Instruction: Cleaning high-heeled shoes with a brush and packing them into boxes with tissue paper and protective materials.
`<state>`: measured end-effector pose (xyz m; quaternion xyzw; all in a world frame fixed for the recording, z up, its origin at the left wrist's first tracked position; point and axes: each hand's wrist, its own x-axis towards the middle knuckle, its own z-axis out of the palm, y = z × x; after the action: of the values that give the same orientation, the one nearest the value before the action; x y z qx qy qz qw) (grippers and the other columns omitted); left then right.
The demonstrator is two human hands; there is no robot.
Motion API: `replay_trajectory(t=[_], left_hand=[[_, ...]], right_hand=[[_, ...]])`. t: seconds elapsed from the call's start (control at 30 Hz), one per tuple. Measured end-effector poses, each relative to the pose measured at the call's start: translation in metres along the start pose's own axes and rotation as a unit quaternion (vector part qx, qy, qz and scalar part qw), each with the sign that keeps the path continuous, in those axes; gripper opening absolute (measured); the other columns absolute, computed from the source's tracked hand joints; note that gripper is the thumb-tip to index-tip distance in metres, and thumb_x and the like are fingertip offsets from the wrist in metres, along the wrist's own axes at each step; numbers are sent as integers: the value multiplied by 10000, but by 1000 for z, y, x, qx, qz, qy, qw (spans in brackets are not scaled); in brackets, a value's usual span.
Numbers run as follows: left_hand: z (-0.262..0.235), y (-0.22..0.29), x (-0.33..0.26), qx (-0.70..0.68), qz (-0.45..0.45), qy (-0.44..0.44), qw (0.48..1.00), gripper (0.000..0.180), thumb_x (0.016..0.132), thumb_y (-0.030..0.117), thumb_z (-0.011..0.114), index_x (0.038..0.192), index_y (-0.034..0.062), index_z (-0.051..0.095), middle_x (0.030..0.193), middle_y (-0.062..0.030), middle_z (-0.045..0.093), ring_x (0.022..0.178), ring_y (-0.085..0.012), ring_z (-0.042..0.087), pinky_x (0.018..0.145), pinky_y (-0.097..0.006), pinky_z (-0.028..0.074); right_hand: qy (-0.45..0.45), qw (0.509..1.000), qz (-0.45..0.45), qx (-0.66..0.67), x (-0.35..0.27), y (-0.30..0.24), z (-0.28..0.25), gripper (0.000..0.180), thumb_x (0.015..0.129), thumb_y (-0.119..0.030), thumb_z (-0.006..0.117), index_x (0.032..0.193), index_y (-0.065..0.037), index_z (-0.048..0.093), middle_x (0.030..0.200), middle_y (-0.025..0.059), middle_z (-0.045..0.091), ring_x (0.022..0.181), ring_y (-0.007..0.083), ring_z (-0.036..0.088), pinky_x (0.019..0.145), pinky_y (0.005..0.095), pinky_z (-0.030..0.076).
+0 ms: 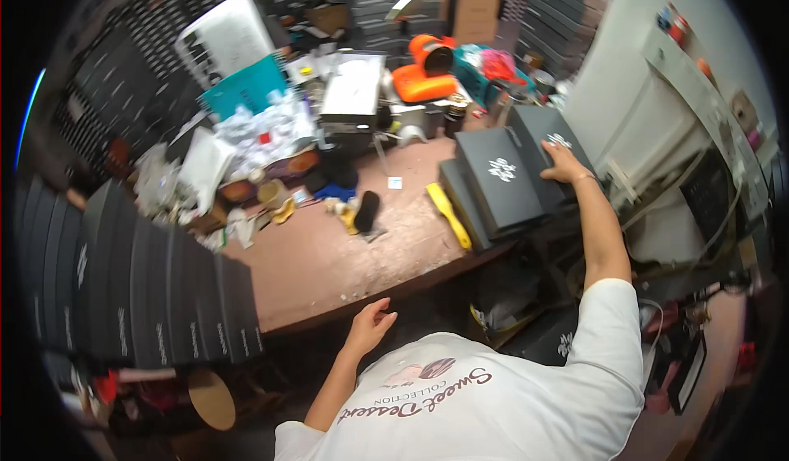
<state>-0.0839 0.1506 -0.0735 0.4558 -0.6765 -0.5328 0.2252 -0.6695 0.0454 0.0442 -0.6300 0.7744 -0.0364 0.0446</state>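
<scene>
My right hand [565,165] reaches to the right end of the bench and rests with spread fingers on a dark grey shoebox-like box [538,124] with a white emblem. A second dark grey box [500,173] lies just left of it. Beside these boxes is a yellow-handled tool [449,217], perhaps a brush. My left hand [371,325] hangs by the bench's front edge with its fingers loosely extended, holding nothing.
The pinkish bench [345,272] carries crumpled white paper [271,132], a black brush-like block [367,212] and an orange device [423,75]. Dark boxes [164,280] stand in a row at left. A teal basket [485,79] sits at the back.
</scene>
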Motion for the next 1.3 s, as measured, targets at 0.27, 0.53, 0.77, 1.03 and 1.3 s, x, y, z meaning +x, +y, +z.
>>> replay_trajectory(t=[0.27, 0.53, 0.77, 1.03, 1.3], left_hand=[[-104, -40, -122, 85, 19, 152, 985, 442, 859, 247, 646, 1221, 11, 552, 1099, -175, 596, 909, -271, 629, 801, -352, 508], [-149, -40, -203, 47, 4, 274, 960, 422, 848, 193, 669, 1220, 24, 567, 1088, -144, 609, 887, -212, 634, 789, -310, 505], [-181, -20, -181, -32, 22, 299, 953, 384, 872, 116, 657, 1220, 0, 543, 1070, -78, 625, 900, -126, 609, 808, -265, 498], [-317, 135, -222, 182, 256, 787, 531, 513, 993, 365, 350, 1218, -59, 530, 1193, -195, 567, 1096, -299, 556, 923, -366, 468], [-370, 199, -133, -174, 188, 578, 775, 450, 907, 205, 559, 1307, 12, 490, 1288, -136, 510, 1172, -232, 500, 1017, -359, 370]], right_hand=[[183, 874, -424, 152, -25, -432, -55, 713, 748, -107, 722, 1382, -110, 396, 1401, 183, 389, 1252, 371, 434, 1013, 396, 406], [361, 536, -762, 47, -206, -793, -131, 726, 587, -272, 818, 1262, -234, 554, 1470, 80, 308, 1336, 287, 315, 1059, 500, 301], [442, 516, -733, 13, -150, -764, -105, 308, 684, -262, 731, 972, -201, 642, 1299, 19, 451, 1229, 273, 405, 966, 452, 358], [145, 726, -572, 352, -75, -637, -106, 674, 823, -405, 686, 1336, -59, 418, 1204, 226, 534, 1036, 328, 593, 837, 385, 493], [-380, 547, -378, 643, -29, -690, -97, 1016, 784, -629, 581, 1476, -40, 126, 1421, 232, 335, 1231, 282, 423, 954, 446, 405]])
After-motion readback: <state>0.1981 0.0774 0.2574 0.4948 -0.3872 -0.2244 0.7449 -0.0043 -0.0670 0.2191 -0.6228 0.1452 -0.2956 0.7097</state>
